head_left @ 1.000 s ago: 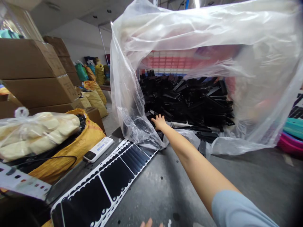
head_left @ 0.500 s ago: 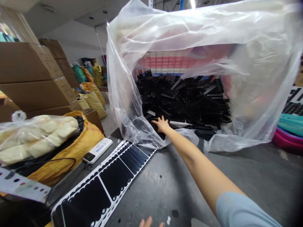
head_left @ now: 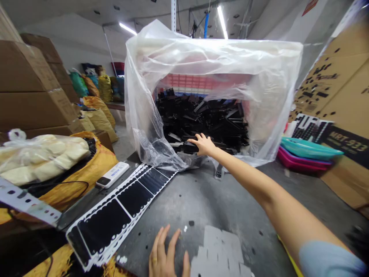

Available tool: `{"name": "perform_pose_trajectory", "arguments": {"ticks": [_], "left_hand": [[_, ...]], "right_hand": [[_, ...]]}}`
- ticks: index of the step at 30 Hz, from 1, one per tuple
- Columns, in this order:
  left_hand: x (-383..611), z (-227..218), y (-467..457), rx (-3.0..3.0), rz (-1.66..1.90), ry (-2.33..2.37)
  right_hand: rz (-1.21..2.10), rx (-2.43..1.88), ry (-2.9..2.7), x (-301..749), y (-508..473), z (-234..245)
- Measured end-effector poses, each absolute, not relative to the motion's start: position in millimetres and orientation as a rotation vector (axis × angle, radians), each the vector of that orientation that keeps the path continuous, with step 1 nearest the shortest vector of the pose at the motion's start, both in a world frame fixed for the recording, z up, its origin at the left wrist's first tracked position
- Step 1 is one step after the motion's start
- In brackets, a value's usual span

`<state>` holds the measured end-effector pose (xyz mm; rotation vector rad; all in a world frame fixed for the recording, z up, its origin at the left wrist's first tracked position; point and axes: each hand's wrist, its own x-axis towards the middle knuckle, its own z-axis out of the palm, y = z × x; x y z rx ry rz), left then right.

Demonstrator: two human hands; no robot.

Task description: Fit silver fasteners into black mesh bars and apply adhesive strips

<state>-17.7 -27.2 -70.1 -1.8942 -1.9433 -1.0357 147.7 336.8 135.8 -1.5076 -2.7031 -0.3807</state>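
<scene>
My right hand (head_left: 204,144) reaches far forward into the open mouth of a big clear plastic bag (head_left: 150,96). Inside lies a heap of black plastic combs (head_left: 201,119). The fingers curl over a few black combs (head_left: 187,147) at the front of the heap. My left hand (head_left: 166,256) rests flat on the grey table (head_left: 225,200) at the near edge, fingers stretched out, beside a grey cut-out card (head_left: 220,248).
A white sheet of black stickers (head_left: 121,209) lies left of centre, with a white device (head_left: 113,174) beside it. Yellow sacks and a bag of pale items (head_left: 40,154) sit left, cardboard boxes (head_left: 31,88) behind. Teal and pink trays (head_left: 307,152) and a printed carton stand right.
My right hand has gone from spread fingers at the heap's edge to curled over several combs. The view has tipped down and back, bringing my left hand into sight.
</scene>
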Motion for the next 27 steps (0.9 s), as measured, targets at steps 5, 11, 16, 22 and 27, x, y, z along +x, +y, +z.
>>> {"name": "perform_pose_trajectory", "arguments": {"ticks": [5, 11, 16, 22, 27], "left_hand": [[-15.4, -51.2, -28.7, -1.995, -1.055, -2.023], [-8.2, -35.0, -21.3, -2.396, -1.388, -2.086], [4.8, -28.2, -4.6, -2.774, -1.417, -1.947], [4.3, -23.8, 8.6, -2.878, -1.480, -1.902], [-0.3, -18.5, 11.1, -2.900, -1.477, -1.968]], "right_hand": [[-0.173, -1.379, -2.885, 196.5, 204.0, 121.1], [0.205, -1.390, -3.030, 226.5, 66.5, 53.7], [0.330, -1.408, -2.902, 241.0, 37.5, 33.4], [0.229, -1.356, -2.589, 258.1, -14.4, 12.9], [0.376, -1.336, -2.513, 268.9, -25.3, 7.0]]}}
